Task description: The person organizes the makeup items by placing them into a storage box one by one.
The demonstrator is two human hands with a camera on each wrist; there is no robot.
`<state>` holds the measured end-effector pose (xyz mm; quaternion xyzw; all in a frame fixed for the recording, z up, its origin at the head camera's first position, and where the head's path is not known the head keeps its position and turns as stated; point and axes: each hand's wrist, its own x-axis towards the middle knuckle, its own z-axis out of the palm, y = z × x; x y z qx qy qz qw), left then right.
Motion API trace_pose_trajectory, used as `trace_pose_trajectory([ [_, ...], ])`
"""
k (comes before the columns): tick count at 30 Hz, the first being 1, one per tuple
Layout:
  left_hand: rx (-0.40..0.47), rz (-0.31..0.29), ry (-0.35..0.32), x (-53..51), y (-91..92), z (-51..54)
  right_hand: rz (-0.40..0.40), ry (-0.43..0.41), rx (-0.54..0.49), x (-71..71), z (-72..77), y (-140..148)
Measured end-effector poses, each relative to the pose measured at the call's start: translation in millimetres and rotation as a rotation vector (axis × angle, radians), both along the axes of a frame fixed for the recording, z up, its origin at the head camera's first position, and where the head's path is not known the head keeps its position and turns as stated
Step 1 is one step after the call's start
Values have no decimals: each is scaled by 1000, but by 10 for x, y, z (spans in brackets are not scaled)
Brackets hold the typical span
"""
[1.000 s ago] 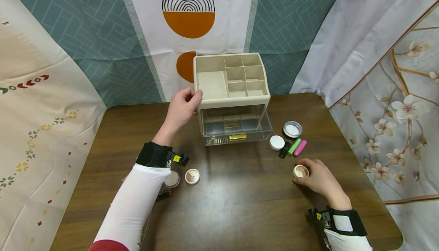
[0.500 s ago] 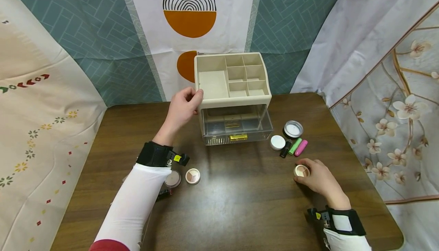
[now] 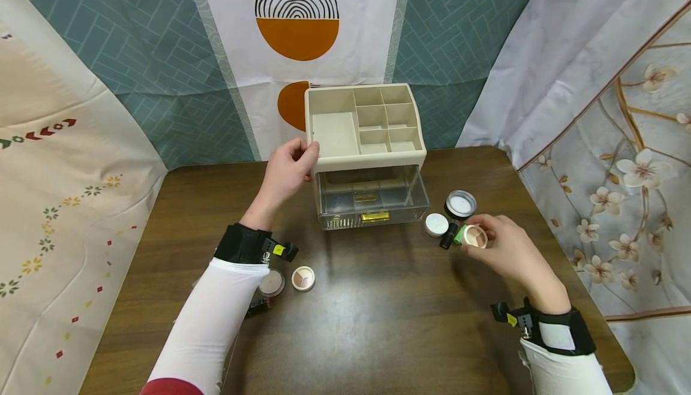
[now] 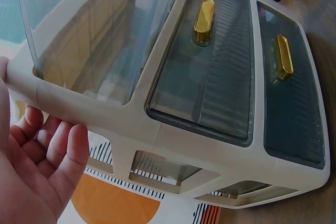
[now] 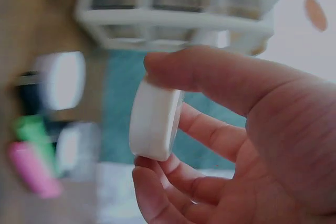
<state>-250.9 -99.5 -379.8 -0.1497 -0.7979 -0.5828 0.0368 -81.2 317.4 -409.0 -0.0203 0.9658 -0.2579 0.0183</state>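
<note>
A cream cosmetics organizer [image 3: 369, 161] with a compartmented top stands at the back of the table, and its clear upper drawer [image 3: 372, 203] is pulled out. My left hand [image 3: 288, 167] grips the organizer's left front edge; in the left wrist view its fingers [image 4: 68, 142] curl under the frame. With thumb and fingers, my right hand [image 3: 507, 248] pinches a small round three-shade makeup palette [image 3: 475, 237]. In the right wrist view the palette [image 5: 155, 119] is seen edge-on, above the table. A green tube [image 3: 460, 234] lies partly hidden behind the palette.
Near the drawer's right corner are a white round jar [image 3: 436, 225], a clear-rimmed jar [image 3: 460, 204] and a black tube [image 3: 449, 235]. A pink tube [image 5: 32, 169] shows in the right wrist view. Another three-shade palette [image 3: 303, 278] and a round compact [image 3: 272, 283] lie by my left forearm.
My right hand has lifted the palette off the table and moved it away from me, toward the tubes. My left hand stays on the organizer's edge.
</note>
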Motion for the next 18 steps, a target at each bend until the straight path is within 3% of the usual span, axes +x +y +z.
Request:
trace_pose_trajectory([
  [4,12,2,-5,0,3,0,59,69,10,-157,439,-126],
  [8,15,-1,-8,0,6,-7,127,128,24,-298,770,-256],
  [13,8,-2,1,2,-4,-15,203,175,38,-422,1049,-441],
  [18,10,-6,18,-1,-12,-17,274,206,40,-510,1226,-648],
])
